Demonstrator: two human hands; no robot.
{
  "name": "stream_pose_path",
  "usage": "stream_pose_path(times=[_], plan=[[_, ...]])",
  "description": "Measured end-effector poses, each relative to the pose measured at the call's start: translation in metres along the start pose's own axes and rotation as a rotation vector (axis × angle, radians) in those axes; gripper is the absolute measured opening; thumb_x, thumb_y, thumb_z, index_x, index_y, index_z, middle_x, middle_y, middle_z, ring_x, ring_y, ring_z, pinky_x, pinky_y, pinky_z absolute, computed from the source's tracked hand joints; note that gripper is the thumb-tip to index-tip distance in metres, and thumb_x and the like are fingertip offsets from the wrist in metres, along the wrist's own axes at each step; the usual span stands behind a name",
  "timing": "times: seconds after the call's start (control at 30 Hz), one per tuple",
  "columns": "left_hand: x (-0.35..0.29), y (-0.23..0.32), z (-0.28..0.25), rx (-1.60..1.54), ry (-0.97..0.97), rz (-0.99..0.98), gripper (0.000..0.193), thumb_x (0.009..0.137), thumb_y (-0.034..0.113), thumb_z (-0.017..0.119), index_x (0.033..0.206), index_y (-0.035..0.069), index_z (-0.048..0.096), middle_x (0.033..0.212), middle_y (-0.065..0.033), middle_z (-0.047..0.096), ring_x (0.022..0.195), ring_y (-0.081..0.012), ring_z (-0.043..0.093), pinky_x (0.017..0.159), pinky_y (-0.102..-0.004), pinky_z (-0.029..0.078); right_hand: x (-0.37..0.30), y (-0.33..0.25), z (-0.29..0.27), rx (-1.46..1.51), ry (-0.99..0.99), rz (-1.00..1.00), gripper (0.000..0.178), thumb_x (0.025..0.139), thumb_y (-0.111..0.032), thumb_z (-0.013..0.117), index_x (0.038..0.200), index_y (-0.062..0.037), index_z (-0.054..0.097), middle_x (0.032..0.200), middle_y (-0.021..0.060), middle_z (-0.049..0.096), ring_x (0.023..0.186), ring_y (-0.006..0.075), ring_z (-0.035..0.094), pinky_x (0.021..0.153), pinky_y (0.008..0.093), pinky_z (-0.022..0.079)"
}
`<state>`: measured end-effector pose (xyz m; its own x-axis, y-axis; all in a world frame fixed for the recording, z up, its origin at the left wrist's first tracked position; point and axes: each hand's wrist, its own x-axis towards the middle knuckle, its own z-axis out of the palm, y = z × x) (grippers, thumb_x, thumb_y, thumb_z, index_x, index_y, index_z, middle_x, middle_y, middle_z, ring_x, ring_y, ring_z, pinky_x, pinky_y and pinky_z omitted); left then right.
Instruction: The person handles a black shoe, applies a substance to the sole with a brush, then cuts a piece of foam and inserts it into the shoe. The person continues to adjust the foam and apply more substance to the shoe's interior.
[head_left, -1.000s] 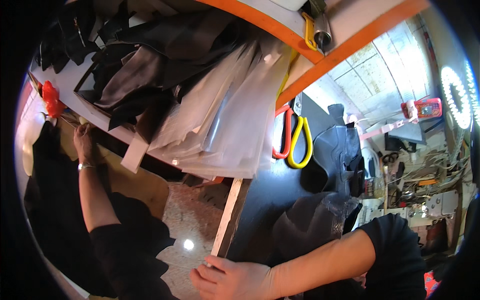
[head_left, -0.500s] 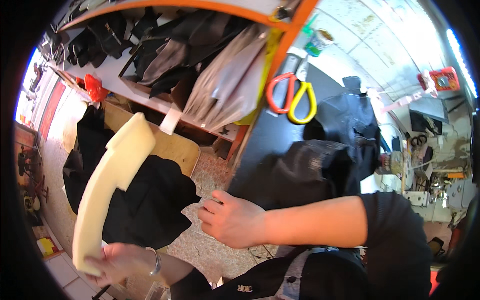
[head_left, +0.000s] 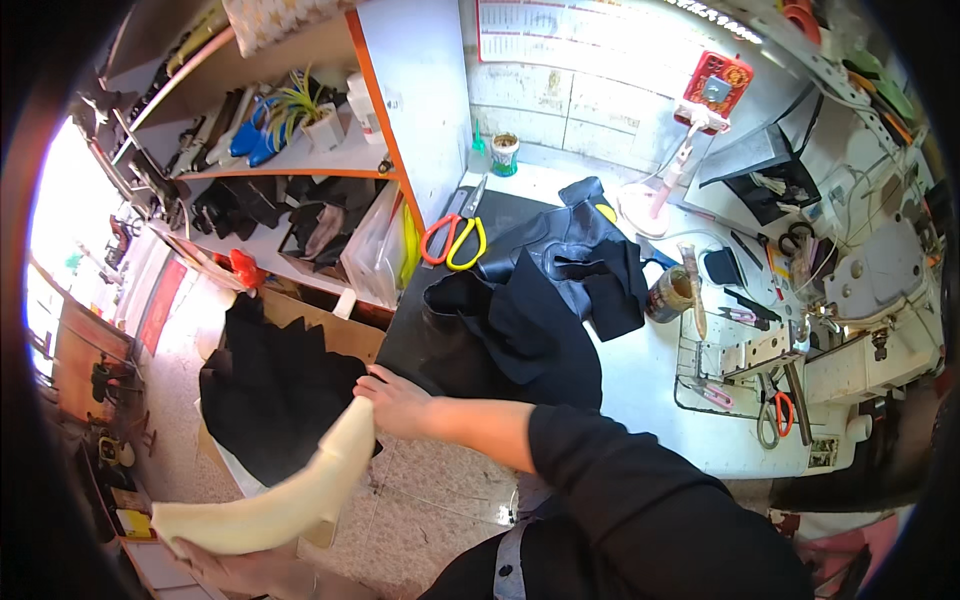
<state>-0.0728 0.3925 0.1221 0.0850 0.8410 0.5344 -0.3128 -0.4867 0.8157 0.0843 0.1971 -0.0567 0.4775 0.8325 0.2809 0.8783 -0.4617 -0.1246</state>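
2 hands (head_left: pixel 398 408) (head_left: pixel 225 570) touch 1 long cream piece (head_left: pixel 290 497)

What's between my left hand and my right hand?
In the head view, a curved cream piece spans the stretch from the left hand to the right hand.

A long cream piece (head_left: pixel 285 505) curves between the two hands (head_left: pixel 398 405).
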Motion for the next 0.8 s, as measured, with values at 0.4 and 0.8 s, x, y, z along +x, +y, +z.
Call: stream_pose_path(times=[0.4,0.8], plan=[[-0.067,-0.04,-0.021,-0.638,-0.336,-1.062,0.033,0.097,0.021,0.056,0.124,0.003,0.054,0.119,-0.011,0.062,0.109,-0.0233,0.061,0.096,-0.0394,0.05,-0.213,0.012,-0.141,1.294,0.431,0.712,0.028,0.092,-0.022,0.063,0.111,-0.0013,0.06,0.102,0.0066,0.064,0.095,0.0151,0.062,0.088,0.0253,0.047],[-0.049,-0.073,-0.035,-0.626,-0.56,-1.147,0.034,0.099,0.032,0.05,0.121,0.007,0.057,0.11,-0.0077,0.065,0.099,-0.025,0.063,0.089,-0.0439,0.053,-0.127,0.014,-0.123,0.165,0.411,0.718,0.053,0.072,-0.03,0.077,0.114,-0.0083,0.052,0.116,0.0094,0.051,0.089,0.0296,0.063,0.068,0.0403,0.052]])
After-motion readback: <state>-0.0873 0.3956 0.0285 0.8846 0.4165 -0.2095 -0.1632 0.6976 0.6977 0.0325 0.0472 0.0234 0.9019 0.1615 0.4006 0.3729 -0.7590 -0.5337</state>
